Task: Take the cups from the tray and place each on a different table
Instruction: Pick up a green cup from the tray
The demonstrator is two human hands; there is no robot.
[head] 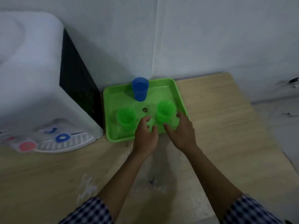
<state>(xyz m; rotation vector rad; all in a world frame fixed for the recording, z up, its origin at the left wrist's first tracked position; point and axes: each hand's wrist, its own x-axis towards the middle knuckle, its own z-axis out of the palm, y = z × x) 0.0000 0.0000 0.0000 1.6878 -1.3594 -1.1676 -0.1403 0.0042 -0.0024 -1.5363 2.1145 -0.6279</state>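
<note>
Green tray (pixel 111 101) holds three empty cups. Right hand (pixel 181 133) spread around right green cup (pixel 165 111); left hand (pixel 145 133) loosely open beside left green cup (pixel 126 118); blue cup (pixel 140 88) beyond.

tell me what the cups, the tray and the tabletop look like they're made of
Blue cup and the two green cups: likely thin plastic, slightly translucent, since light glows through their walls.
Green tray: likely moulded plastic, glossy, with a bright glare streak near its far edge.
Tabletop: pale wood-grain surface, matte; wood or laminate, cannot tell which.
</note>
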